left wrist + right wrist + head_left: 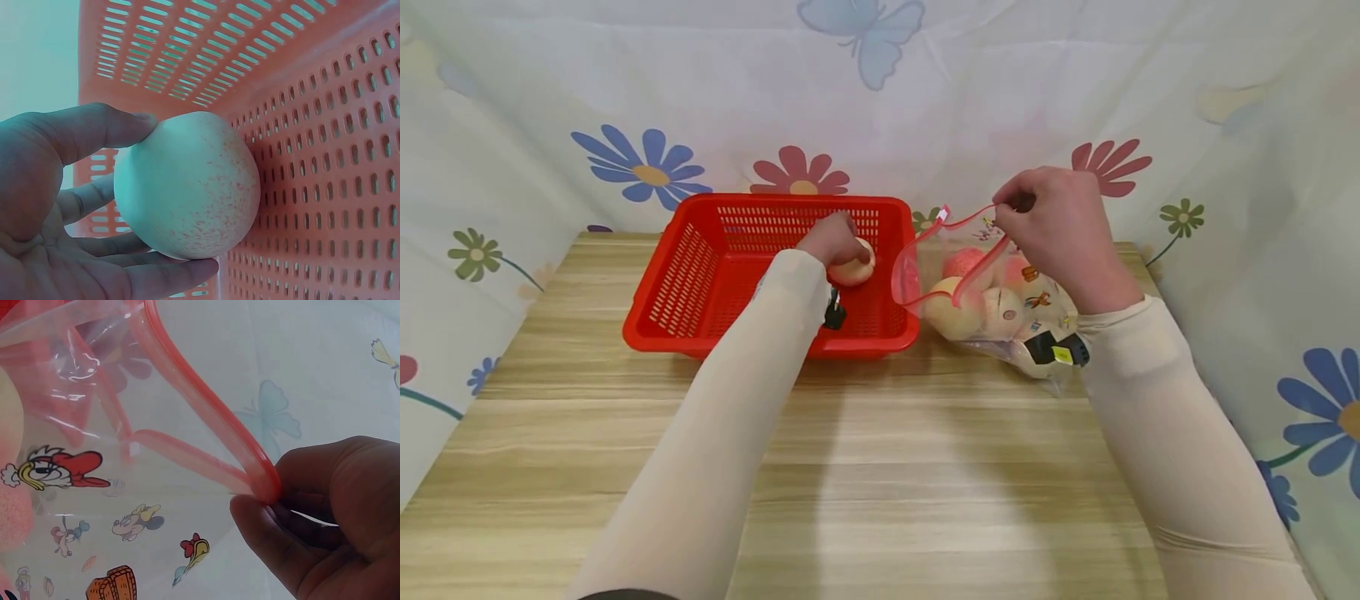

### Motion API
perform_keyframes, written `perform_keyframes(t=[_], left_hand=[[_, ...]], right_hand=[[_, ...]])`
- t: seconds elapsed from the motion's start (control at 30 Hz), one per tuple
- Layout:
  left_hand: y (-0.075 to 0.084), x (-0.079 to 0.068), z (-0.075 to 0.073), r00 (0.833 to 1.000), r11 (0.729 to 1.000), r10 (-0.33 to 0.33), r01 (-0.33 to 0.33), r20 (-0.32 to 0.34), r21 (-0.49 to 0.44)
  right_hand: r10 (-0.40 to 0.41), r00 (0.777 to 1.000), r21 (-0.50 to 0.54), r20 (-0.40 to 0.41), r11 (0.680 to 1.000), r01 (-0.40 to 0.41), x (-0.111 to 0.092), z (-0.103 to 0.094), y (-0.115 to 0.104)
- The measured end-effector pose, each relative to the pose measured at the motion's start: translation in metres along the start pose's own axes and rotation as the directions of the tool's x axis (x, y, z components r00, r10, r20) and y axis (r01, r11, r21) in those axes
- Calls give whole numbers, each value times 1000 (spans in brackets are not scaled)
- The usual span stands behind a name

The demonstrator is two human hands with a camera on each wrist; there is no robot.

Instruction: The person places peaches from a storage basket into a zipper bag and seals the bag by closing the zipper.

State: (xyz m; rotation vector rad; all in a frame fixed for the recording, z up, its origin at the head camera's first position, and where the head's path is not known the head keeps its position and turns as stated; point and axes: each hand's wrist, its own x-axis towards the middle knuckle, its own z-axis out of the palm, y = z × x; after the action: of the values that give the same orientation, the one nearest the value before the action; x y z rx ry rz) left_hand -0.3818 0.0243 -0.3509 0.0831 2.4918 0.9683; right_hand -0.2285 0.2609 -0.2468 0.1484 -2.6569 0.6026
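Note:
In the right half of the red plastic basket [880, 343], my left hand [833, 239] grips a pale peach [853, 273]. The left wrist view shows this peach [194, 181] with reddish speckles, thumb on top and fingers curled beneath it, close to the slotted wall. To the right of the basket, my right hand [1060, 225] pinches a corner of a clear zip bag's pink rim [206, 415] between thumb and fingers and holds it raised. The mouth gapes toward the basket. Several pale and pink peaches [953, 310] lie inside the bag.
Basket and bag stand side by side on a wood-grain table [910, 467]. A flower-printed curtain [985, 100] rises right behind them and closes in both sides. The bag's pink slider [943, 214] sits by the basket's right rim.

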Motion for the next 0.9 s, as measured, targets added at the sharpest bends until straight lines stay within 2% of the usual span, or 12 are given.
perform_keyframes(t=[0.23,0.5,0.7,0.9], left_hand=[[3,-9,-5,999,998,45,-45,-8,43],[15,-23,-15,990,987,141,-140,-12,81],[21,-32,-20,986,983,165,-164,-2,87],[27,-49,-25,985,983,172,-172,1,58]], right_hand=[[16,1000,-3,17,1000,-16,1,1,0],[47,998,3,40,999,-47,2,2,-1],[53,997,7,54,999,-53,2,3,-3],[57,997,-5,54,998,-56,2,4,-4]])
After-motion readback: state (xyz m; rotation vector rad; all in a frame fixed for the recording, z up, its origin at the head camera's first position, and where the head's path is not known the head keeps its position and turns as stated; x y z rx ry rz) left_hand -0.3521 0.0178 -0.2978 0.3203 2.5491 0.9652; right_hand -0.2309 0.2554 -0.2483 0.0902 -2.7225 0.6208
